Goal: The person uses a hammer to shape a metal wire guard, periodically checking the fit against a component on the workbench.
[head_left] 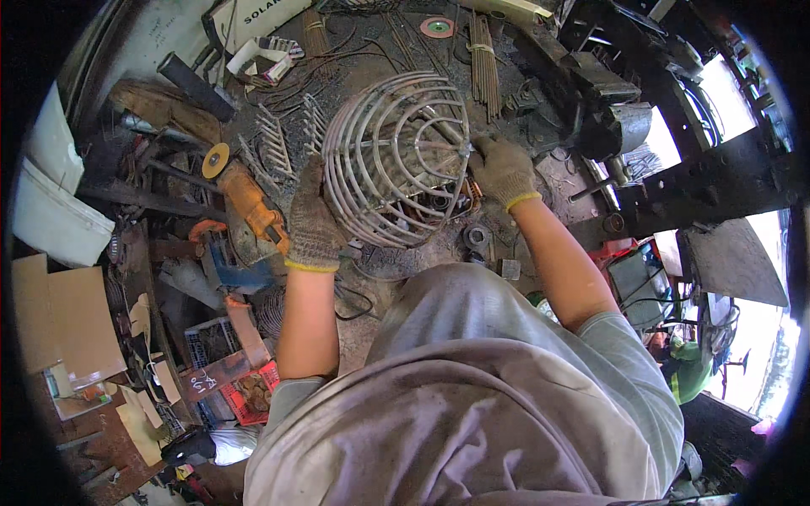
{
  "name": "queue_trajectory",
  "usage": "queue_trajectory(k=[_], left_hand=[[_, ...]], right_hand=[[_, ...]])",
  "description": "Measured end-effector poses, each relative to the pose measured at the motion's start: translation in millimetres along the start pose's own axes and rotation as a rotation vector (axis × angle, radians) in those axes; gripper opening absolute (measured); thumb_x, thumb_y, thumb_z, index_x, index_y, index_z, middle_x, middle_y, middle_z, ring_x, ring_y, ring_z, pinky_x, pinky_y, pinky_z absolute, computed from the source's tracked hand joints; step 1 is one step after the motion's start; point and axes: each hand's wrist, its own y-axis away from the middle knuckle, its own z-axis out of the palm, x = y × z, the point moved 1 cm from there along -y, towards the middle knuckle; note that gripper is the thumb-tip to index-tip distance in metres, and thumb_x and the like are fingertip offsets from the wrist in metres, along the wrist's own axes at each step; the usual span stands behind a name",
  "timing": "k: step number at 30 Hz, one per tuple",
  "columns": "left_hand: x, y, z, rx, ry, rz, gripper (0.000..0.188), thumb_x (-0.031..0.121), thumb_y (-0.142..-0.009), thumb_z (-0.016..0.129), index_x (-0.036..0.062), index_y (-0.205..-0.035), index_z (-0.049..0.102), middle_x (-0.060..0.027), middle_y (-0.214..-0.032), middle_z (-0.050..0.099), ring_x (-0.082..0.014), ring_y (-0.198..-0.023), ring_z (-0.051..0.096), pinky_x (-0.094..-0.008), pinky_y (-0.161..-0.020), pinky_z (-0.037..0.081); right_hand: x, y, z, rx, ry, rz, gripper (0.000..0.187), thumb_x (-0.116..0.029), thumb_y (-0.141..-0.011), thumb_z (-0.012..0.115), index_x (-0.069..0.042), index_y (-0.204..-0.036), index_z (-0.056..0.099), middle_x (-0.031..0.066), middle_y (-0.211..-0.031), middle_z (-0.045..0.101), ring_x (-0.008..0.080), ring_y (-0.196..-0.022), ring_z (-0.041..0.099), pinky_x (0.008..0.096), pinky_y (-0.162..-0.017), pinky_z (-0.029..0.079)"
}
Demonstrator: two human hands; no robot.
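A dome-shaped cage of bent metal rods (381, 148) is tilted in front of me, its ribs meeting at a joint on the right. My left hand (314, 223), in a grey-brown knitted glove with a yellow cuff, is closed on the cage's left rim. The matching glove is on my right hand (506, 171), whose curled fingers grip the cage at the rib joint. Just left of my left hand lies an orange angle grinder (250, 202), with a yellow disc (216, 160) near its far end. Rods partly hide what lies behind the cage.
Beyond the cage are a tied bundle of rods (483, 72), a pinkish-green disc (437, 28) and ladder-like metal pieces (273, 145). A bench vise (620, 126) stands at right. A red crate (251, 395) and cardboard (72, 325) sit at lower left.
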Motion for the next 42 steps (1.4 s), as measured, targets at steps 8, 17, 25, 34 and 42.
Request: queue_trajectory(k=[8, 17, 25, 34, 42], left_hand=[[1, 4, 4, -0.067, 0.082, -0.044, 0.050, 0.036, -0.091, 0.061, 0.0053, -0.130, 0.055, -0.0140, -0.129, 0.060, -0.0318, -0.117, 0.058, -0.0476, -0.101, 0.047], [2, -2, -4, -0.071, 0.103, -0.016, 0.047, 0.035, -0.092, 0.060, 0.0044, -0.128, 0.056, -0.0148, -0.127, 0.061, -0.0330, -0.115, 0.059, -0.0467, -0.099, 0.049], [3, 4, 3, -0.173, 0.179, -0.038, 0.044, 0.034, -0.093, 0.061, 0.0024, -0.124, 0.058, -0.0151, -0.120, 0.064, -0.0313, -0.107, 0.064, -0.0480, -0.095, 0.052], [2, -4, -12, -0.171, 0.192, -0.032, 0.045, 0.035, -0.094, 0.061, 0.0049, -0.127, 0.058, -0.0141, -0.121, 0.064, -0.0306, -0.109, 0.063, -0.0484, -0.095, 0.051], [6, 0, -8, -0.255, 0.227, -0.002, 0.047, 0.034, -0.093, 0.061, 0.0048, -0.130, 0.055, -0.0140, -0.128, 0.060, -0.0334, -0.116, 0.058, -0.0513, -0.100, 0.047]], right_hand=[[2, -1, 3, -0.001, 0.004, 0.009, 0.037, -0.038, -0.087, 0.054, -0.013, -0.113, 0.066, 0.0196, -0.101, 0.067, 0.0386, -0.096, 0.064, 0.0500, -0.085, 0.050], [3, -1, 5, 0.062, -0.027, -0.041, 0.038, -0.039, -0.087, 0.054, -0.011, -0.110, 0.067, 0.0197, -0.101, 0.067, 0.0374, -0.098, 0.064, 0.0487, -0.087, 0.049], [-4, 2, -4, 0.015, 0.014, 0.008, 0.039, -0.039, -0.088, 0.053, -0.011, -0.112, 0.065, 0.0207, -0.100, 0.067, 0.0383, -0.097, 0.063, 0.0492, -0.086, 0.049], [-1, -2, -2, -0.058, 0.029, 0.022, 0.038, -0.035, -0.087, 0.051, -0.012, -0.114, 0.066, 0.0203, -0.106, 0.066, 0.0387, -0.099, 0.063, 0.0488, -0.086, 0.049], [0, -1, 0, -0.024, 0.026, 0.000, 0.039, -0.037, -0.087, 0.053, -0.009, -0.110, 0.067, 0.0214, -0.102, 0.067, 0.0388, -0.097, 0.063, 0.0490, -0.086, 0.049]])
